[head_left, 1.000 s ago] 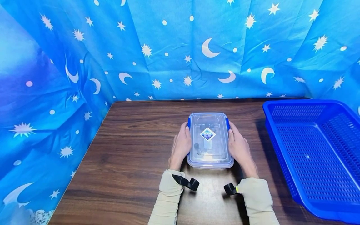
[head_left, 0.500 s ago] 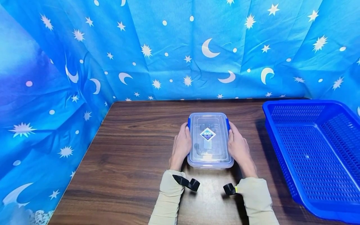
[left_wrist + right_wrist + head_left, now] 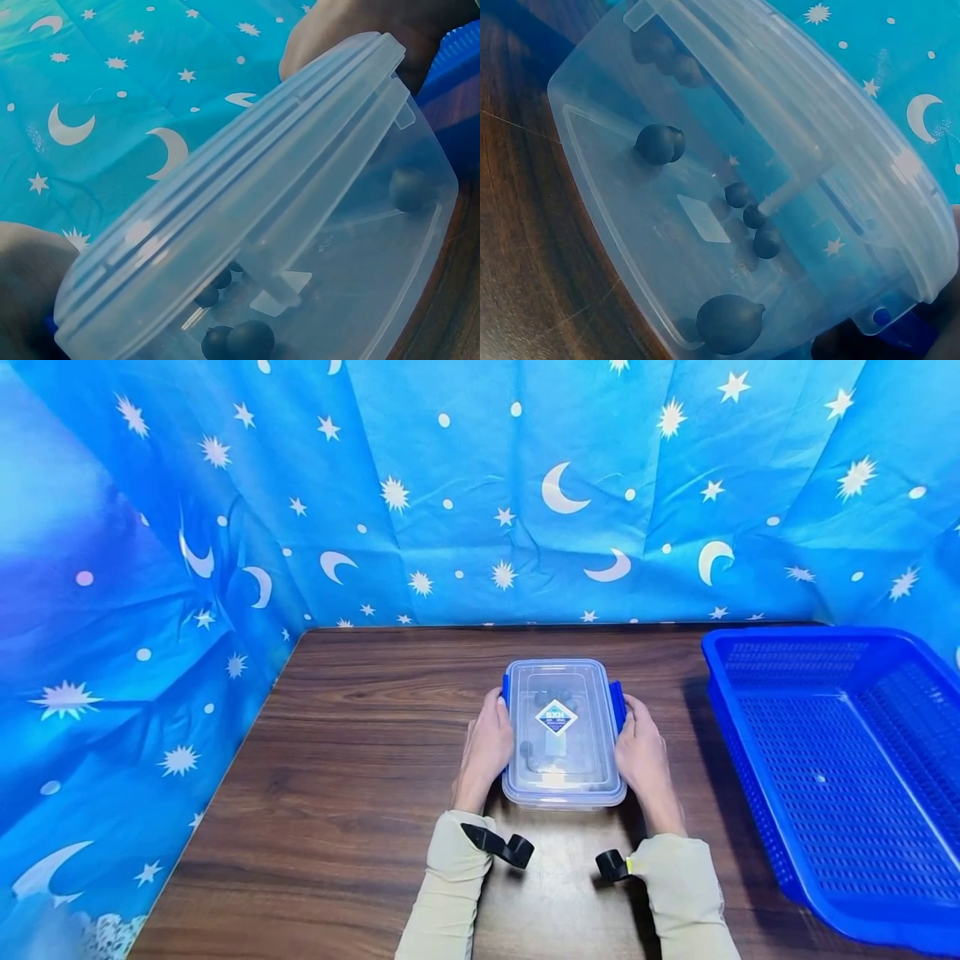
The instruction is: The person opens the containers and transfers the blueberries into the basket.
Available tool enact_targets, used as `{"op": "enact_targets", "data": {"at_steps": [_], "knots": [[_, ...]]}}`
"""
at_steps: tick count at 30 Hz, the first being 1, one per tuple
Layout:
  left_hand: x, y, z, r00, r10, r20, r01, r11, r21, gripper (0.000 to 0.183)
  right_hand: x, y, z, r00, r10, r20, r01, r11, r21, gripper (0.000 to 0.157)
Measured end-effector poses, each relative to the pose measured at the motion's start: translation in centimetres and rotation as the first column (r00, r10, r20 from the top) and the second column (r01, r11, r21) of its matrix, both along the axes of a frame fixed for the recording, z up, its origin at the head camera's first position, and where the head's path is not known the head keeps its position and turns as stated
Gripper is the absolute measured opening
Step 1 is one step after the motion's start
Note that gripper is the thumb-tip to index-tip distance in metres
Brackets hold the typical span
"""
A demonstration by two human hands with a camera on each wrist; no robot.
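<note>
Under left hand (image 3: 487, 745) and right hand (image 3: 643, 753), dark wood-grain table (image 3: 360, 735). Outward of right hand, blue perforated plastic basket (image 3: 862, 793). Between the hands, clear rectangular lidded plastic box (image 3: 558, 760); left hand grips its left side, right hand its right side, at the jutting blue plastic latch (image 3: 618, 700). Two-sided hold presumably keeps it steady. Inside, showing through: several dark round balls (image 3: 731, 324), mixed sizes.

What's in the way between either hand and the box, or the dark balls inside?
For the box, nothing visible: the left hand and right hand are at its sides. For the dark balls, the lid is on, covering the top, and the walls surround them.
</note>
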State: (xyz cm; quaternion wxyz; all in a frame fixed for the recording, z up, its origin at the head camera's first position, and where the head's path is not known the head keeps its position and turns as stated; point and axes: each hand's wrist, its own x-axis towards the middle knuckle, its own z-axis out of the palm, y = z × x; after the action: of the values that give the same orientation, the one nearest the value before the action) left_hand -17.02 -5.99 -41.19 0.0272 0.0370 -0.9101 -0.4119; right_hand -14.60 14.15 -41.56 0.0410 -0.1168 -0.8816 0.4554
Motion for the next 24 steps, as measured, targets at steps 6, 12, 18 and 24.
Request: {"op": "enact_targets", "data": {"at_steps": [6, 12, 18, 24], "knots": [[-0.1, 0.0, -0.1, 1.000, 0.000, 0.008, 0.000, 1.000, -0.009, 0.043, 0.1, 0.0, -0.1, 1.000, -0.012, -0.003, 0.012, 1.000, 0.000, 0.044], [-0.2, 0.0, -1.1, 0.999, 0.038, -0.020, -0.037, 0.998, 0.059, 0.041, 0.3, 0.2, -0.1, 1.000, -0.031, 0.004, 0.031, 1.000, -0.003, 0.044], [-0.5, 0.0, -2.1, 0.997, 0.077, -0.028, -0.073, 0.991, 0.115, 0.036, 0.4, 0.5, 0.0, 0.999, -0.052, 0.004, 0.052, 0.999, 0.001, 0.044], [-0.8, 0.1, -2.0, 0.998, 0.067, -0.013, -0.064, 0.989, 0.130, 0.032, 0.4, 0.7, 0.0, 0.996, -0.084, 0.014, 0.084, 0.996, 0.005, 0.045]]}}
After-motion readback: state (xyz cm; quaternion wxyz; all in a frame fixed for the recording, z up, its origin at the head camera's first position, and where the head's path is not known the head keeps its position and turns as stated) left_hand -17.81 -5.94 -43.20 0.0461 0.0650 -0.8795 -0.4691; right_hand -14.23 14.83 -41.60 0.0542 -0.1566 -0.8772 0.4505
